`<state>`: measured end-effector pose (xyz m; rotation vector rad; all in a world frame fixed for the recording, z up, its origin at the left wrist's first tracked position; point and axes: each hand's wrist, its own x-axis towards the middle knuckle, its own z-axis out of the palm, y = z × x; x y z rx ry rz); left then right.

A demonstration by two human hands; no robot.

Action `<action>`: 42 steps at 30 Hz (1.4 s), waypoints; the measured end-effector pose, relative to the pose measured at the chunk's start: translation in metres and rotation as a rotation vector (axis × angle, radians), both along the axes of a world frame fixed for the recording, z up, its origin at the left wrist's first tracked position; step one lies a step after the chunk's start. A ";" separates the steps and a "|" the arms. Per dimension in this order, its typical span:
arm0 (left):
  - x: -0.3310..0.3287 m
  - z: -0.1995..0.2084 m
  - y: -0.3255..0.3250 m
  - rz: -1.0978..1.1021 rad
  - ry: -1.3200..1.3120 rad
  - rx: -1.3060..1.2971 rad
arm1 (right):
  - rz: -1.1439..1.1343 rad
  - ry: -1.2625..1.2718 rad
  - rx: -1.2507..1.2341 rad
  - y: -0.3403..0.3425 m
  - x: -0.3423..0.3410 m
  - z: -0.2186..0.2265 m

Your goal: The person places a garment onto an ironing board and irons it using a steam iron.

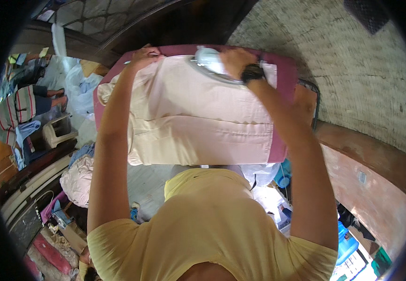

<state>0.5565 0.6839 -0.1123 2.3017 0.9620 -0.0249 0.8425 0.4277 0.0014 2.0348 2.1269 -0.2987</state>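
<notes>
A pale pink garment [203, 100] is spread over a maroon-covered ironing board [285, 89] in front of me. A seam or fold runs across its middle, and its left side lies bunched. My right hand [237, 63], with a dark watch on the wrist, is wrapped round the handle of a pale clothes iron [208, 61]. The iron rests on the far part of the cloth, slightly blurred. At the garment's far left edge, my left hand [146, 57] has its fingers closed on the cloth; the fingertips are partly hidden.
A rough pale wall [352, 70] rises beyond the board on the right, above a low ledge [366, 164]. To the left are a small beige stool [60, 131], plastic bags [79, 84] and a heap of pale clothes [79, 180]. A person in striped clothing [25, 105] is farther left.
</notes>
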 end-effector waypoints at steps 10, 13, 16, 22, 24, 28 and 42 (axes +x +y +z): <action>0.017 -0.011 -0.008 0.012 -0.011 0.084 | -0.164 -0.031 0.095 -0.065 0.084 -0.024; 0.013 -0.013 -0.009 0.038 -0.014 0.044 | -0.129 0.041 0.106 -0.006 0.011 -0.010; 0.020 -0.016 -0.005 0.029 -0.067 -0.035 | -0.303 0.225 0.192 0.037 -0.033 -0.014; 0.011 -0.014 -0.004 0.025 0.050 0.163 | 0.018 -0.026 0.067 -0.016 -0.004 -0.002; 0.019 0.015 -0.026 0.026 0.043 0.168 | -0.079 -0.045 -0.081 -0.063 0.050 -0.015; -0.019 0.031 -0.063 0.082 -0.472 0.470 | -0.177 -0.188 0.072 -0.180 0.160 -0.042; -0.168 0.007 -0.161 0.669 0.084 0.594 | -0.587 0.251 0.218 -0.231 0.089 -0.040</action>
